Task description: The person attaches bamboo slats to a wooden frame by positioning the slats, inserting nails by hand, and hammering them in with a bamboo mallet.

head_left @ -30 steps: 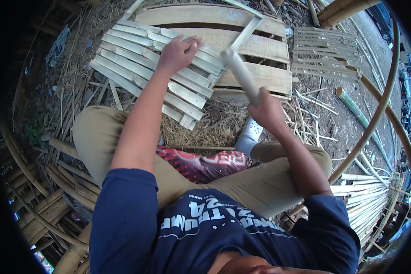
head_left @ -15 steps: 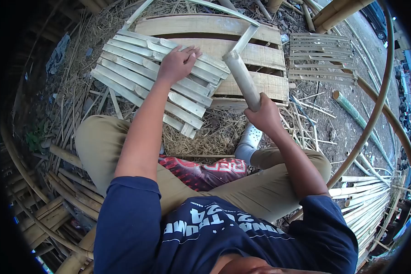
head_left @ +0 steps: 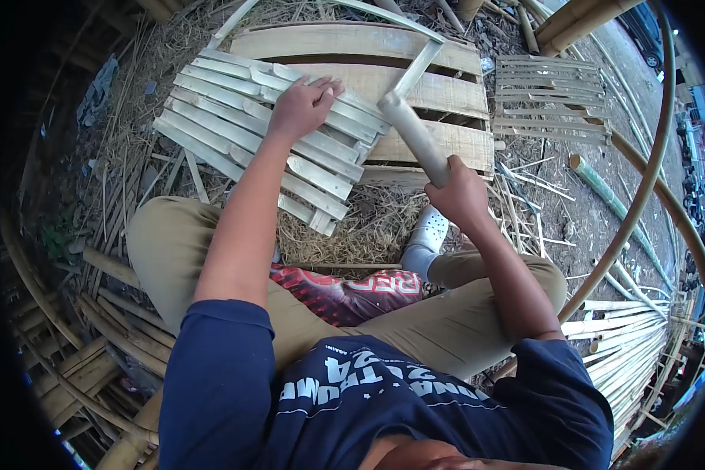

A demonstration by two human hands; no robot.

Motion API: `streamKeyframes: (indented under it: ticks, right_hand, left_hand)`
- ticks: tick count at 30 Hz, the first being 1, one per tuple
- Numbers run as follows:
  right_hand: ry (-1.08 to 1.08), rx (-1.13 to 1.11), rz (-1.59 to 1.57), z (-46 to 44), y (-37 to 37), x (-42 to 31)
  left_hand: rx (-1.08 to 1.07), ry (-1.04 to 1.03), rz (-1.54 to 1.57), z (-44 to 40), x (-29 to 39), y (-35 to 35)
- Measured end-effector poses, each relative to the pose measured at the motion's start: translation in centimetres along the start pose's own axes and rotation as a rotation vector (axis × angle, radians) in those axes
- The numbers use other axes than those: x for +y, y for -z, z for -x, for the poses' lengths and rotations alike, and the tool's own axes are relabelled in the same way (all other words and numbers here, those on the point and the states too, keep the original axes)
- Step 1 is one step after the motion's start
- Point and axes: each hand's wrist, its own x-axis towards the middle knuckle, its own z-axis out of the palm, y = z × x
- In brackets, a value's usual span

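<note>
My left hand [head_left: 304,106] lies on a panel of pale bamboo slats [head_left: 243,117], its fingers extended near the upper right part and a little apart. Wrapped in my right hand [head_left: 456,192] is a thick round bamboo stick [head_left: 417,139], slightly blurred, whose far end is by the panel's right corner. Under part of the panel lies a platform of wide wooden planks [head_left: 446,88]. A thin bamboo strip [head_left: 419,66] runs from the stick's far end up to a bend over the planks.
A smaller slatted panel [head_left: 552,98] lies at the upper right, near a green bamboo pole [head_left: 615,196]. Curved poles [head_left: 642,196] rise on the right above a pile of bamboo [head_left: 619,337]. More poles [head_left: 125,313] lie at left. Straw [head_left: 337,231] covers ground before my legs.
The stick in my right hand has swung slightly, its far end lower than half a second ago. My left hand stays on the slats. The view has shifted a little since the first frame.
</note>
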Motion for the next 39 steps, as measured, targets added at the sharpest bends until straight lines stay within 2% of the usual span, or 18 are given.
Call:
streamKeyframes:
  ticks: [7,10,11,12,14,15,16,18,22,23,28,29,31,33,35,37,39]
  right_hand:
    - [0.009,0.049,-0.029,-0.1,-0.7,-0.3]
    - [-0.018,0.029,-0.121,-0.5,1.9,0.2]
    - [-0.018,0.179,-0.285,1.0,5.0,-2.0]
    - [0.018,0.436,-0.444,1.8,6.2,-3.2]
    - [-0.004,0.344,-0.409,1.1,2.0,-1.3]
    - [-0.004,-0.075,0.041,-0.2,0.8,0.1]
    - [-0.054,-0.065,-0.078,-1.0,-1.6,1.2]
    - [-0.024,0.035,-0.015,-0.7,-0.1,-0.5]
    - [0.001,-0.072,-0.013,-0.4,2.0,-0.9]
    - [0.037,-0.090,0.070,-0.8,1.5,0.0]
    - [0.135,0.100,-0.086,-0.7,4.7,-3.0]
    - [0.149,0.134,-0.143,-1.0,4.9,-3.6]
    - [0.190,0.176,-0.186,-1.5,5.1,-4.5]
    - [0.143,0.081,-0.202,-3.1,4.8,-5.4]
    - [0.064,-0.089,-0.271,-3.3,6.0,-8.2]
    - [0.144,-0.045,-0.234,-4.4,5.0,-9.6]
    - [0.171,-0.069,-0.219,-4.7,4.8,-12.1]
  left_hand:
    - [-0.017,-0.024,-0.048,0.1,0.0,0.0]
    - [-0.003,0.002,-0.027,0.0,-0.1,-0.1]
    - [0.017,0.014,-0.036,-0.5,0.0,0.1]
    - [0.034,0.037,-0.044,-0.5,0.0,-0.1]
    - [0.025,0.048,-0.043,1.3,0.4,-0.3]
    - [0.019,0.010,-0.031,1.2,0.2,-0.4]
    - [0.033,-0.051,-0.033,0.0,0.1,0.1]
    - [-0.010,-0.013,-0.040,-0.2,-0.4,-0.3]
    - [-0.036,-0.022,-0.037,-0.2,-0.1,0.4]
    - [-0.051,-0.026,-0.054,-0.1,0.2,0.4]
    - [-0.129,-0.032,-0.095,-0.2,-0.6,0.4]
    - [-0.259,0.018,-0.066,-0.5,-0.9,0.9]
    - [-0.377,0.059,0.024,-1.1,-0.1,2.8]
    - [-0.527,0.182,0.143,-1.5,1.2,5.8]
    - [-0.561,0.102,0.040,-1.6,1.4,9.8]
    - [-0.553,0.071,-0.038,-1.2,-0.1,14.2]
    - [-0.575,0.206,-0.029,-0.5,-2.3,19.8]
